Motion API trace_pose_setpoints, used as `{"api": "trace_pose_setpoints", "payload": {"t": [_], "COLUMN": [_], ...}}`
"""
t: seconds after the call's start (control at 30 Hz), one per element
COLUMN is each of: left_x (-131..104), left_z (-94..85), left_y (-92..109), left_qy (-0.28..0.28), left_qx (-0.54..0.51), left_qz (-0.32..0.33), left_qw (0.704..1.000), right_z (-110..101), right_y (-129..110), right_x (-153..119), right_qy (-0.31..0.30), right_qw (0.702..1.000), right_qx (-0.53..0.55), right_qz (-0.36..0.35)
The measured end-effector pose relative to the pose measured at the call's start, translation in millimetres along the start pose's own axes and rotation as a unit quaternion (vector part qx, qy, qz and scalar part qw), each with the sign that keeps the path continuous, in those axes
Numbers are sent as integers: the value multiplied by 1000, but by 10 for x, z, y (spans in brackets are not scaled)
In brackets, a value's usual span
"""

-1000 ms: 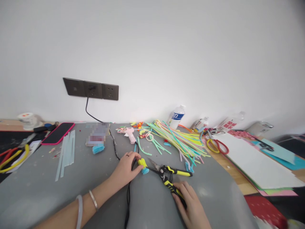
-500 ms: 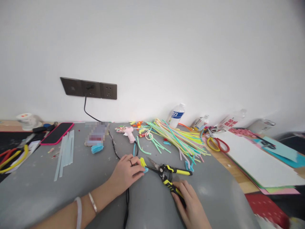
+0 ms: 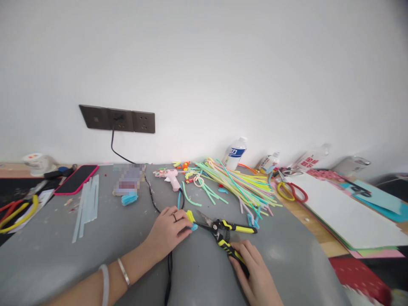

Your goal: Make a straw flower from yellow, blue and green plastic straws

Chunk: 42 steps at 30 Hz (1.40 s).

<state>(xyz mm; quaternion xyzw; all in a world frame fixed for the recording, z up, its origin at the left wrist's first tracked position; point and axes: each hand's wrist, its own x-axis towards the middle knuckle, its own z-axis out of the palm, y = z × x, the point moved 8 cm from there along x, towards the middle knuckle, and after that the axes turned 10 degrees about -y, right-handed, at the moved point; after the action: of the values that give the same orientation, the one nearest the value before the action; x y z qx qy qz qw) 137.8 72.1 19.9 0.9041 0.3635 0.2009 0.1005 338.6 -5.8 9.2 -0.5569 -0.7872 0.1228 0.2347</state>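
Note:
My left hand (image 3: 170, 231), with a ring and bracelets, is closed over a small bent yellow piece (image 3: 190, 216) and a light-blue piece (image 3: 194, 227); both look like pipe cleaner, and the fingers partly hide them. My right hand (image 3: 253, 270) grips the lower handle of black-and-yellow pruning shears (image 3: 219, 229). The blades are apart and point left, the lower one reaching the pieces at my left fingertips. The upper handle rests free of my fingers. Beyond the shears lies a pile of pastel pipe cleaners (image 3: 242, 185).
A pink glue gun (image 3: 173, 179) with a black cord stands behind my left hand. Further left are a light-blue bundle (image 3: 129, 199), glue sticks (image 3: 86, 206) and a phone (image 3: 77, 179). Right are scissors (image 3: 291, 192), white paper (image 3: 347, 214) and a white bottle (image 3: 235, 154).
The view has shifted very slightly. Both hands and the shears stay nearly where they were, and the blades remain apart.

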Motion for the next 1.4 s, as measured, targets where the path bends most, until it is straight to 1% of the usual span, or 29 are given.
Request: {"api": "trace_pose_setpoints", "payload": {"t": [0.2,0.37,0.53,0.67,0.73,0.83,0.93,1.1,1.4], "left_x": [12,25,10,-3,-3,9,19,19,32], "left_z": [-73,-15,-46,-71,-62,-19,16,23,45], "left_y": [19,-21,-114,-128,-111,-69,-59,-61,-73], "left_qy": [27,16,27,24,27,31,38,50,48], "left_qx": [-19,-42,-88,-111,-119,-142,-166,-163,-182], "left_qz": [1,1,-37,-49,-39,-3,18,17,12], "left_qw": [999,999,995,992,992,989,985,985,982], "right_z": [16,-26,3,33,36,19,-19,-24,-34], "right_y": [12,7,45,80,75,50,20,18,-7], "right_x": [-13,-16,-18,-30,-30,-24,-22,-37,-49], "right_qy": [9,23,8,0,-5,-3,14,16,14], "right_qw": [1000,1000,1000,1000,1000,1000,1000,1000,1000], "right_qx": [9,13,14,13,11,9,7,-2,-12], "right_qz": [-5,-5,2,8,5,-1,-8,-11,-18]}}
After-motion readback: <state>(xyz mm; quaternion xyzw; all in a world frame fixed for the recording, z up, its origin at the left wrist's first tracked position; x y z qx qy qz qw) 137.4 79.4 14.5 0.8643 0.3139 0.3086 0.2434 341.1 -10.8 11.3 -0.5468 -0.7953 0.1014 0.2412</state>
